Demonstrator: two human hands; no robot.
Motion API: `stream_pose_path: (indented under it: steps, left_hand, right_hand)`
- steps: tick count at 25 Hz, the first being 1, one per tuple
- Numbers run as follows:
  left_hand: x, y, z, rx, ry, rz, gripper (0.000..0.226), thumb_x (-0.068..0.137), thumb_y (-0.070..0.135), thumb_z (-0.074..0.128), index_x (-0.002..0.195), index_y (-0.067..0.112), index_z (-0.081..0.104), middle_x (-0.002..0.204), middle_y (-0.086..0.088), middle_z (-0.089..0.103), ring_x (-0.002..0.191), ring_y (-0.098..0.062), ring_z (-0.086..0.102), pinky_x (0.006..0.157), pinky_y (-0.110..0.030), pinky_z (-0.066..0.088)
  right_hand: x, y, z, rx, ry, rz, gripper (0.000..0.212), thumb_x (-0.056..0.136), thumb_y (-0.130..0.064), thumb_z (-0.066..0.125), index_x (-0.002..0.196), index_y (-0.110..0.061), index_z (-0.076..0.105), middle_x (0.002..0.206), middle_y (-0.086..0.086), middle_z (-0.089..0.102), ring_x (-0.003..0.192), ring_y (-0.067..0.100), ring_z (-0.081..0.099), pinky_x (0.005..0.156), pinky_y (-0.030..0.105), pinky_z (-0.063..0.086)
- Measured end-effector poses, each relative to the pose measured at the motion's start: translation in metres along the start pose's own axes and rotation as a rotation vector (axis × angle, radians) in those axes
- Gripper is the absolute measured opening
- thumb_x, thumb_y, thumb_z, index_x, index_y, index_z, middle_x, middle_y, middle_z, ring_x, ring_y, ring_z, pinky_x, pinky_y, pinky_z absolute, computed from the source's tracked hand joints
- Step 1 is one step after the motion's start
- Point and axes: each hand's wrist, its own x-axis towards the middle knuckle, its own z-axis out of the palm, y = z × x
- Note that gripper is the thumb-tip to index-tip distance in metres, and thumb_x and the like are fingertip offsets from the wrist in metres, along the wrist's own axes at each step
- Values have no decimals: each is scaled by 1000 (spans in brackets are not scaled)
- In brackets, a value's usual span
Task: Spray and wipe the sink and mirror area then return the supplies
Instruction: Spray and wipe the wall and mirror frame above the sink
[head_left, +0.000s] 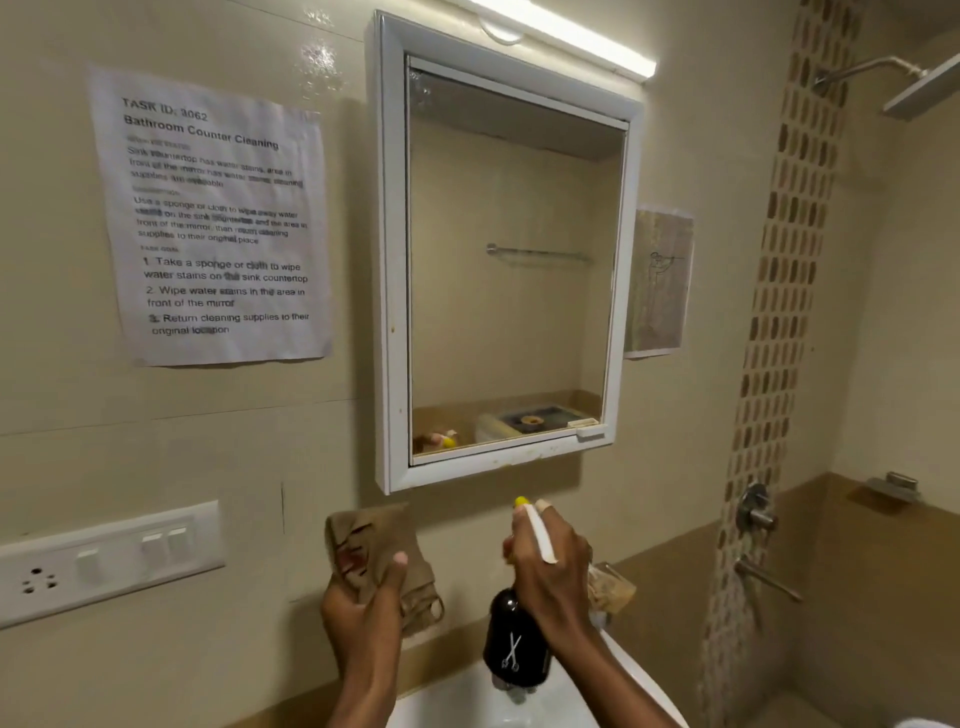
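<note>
A white-framed mirror (511, 270) is mounted on the beige tiled wall, directly above both hands; water spots are seen near its top left corner. A printed task sheet (210, 218) is taped up and to the left of the left hand's grip, and a white switch panel (109, 561) is fixed level with that grip, further left. A strip light (566, 34) is seen above the mirror. The white sink (467, 701) is partly seen below and between the wrists. A black spray bottle (517, 644) is gripped by the right hand (553, 569), fingers curled round its neck, with the white trigger head and yellow nozzle tip (521, 502) raised above the knuckles and pointed toward the mirror's lower edge. A brown cloth (379, 551) is clutched by the left hand (363, 603), bunched above the fingers, thumb pressed on it. Shower fittings (758, 514) are noted well right of the bottle grip.
</note>
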Motion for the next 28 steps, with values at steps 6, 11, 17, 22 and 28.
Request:
stream_pose_path:
  steps: [6, 11, 17, 22, 28]
  left_hand:
    - [-16, 44, 69, 329, -524, 638, 56, 76, -20, 62, 119, 15, 70, 100, -6, 75, 89, -14, 69, 78, -30, 58]
    - [-5, 65, 154, 744, -722, 1175, 67, 64, -9, 55, 126, 16, 66, 124, -7, 68, 110, -31, 62, 89, -44, 50]
    - [3, 31, 238, 1315, -862, 2093, 30, 88, 13, 47, 112, 17, 64, 112, -4, 67, 101, -28, 63, 74, -39, 53]
    - [34, 2, 250, 1617, -886, 2196, 19, 85, 17, 55, 83, 17, 73, 101, -4, 70, 103, -31, 61, 88, -43, 51]
    - [44, 10, 228, 1650, -895, 2124, 13, 82, 16, 62, 80, 18, 74, 89, -2, 74, 99, -28, 60, 86, -41, 50]
  right_hand:
    - [20, 11, -37, -35, 135, 151, 36, 105, -28, 51, 76, -8, 59, 71, 13, 70, 79, 39, 66, 77, 45, 52]
    - [24, 32, -64, -28, 214, 224, 28, 105, -29, 54, 85, -11, 61, 73, 4, 64, 79, 7, 62, 70, 35, 36]
    - [25, 61, -101, -72, 316, 298, 26, 104, -26, 60, 87, -9, 70, 81, 13, 72, 86, 34, 68, 86, 50, 55]
    - [33, 80, -127, -57, 430, 450, 41, 99, -29, 72, 130, -1, 73, 127, 25, 75, 128, 38, 66, 111, 44, 47]
    - [33, 78, -108, -79, 307, 326, 30, 104, -30, 64, 110, -4, 76, 106, 22, 79, 110, 41, 71, 100, 48, 53]
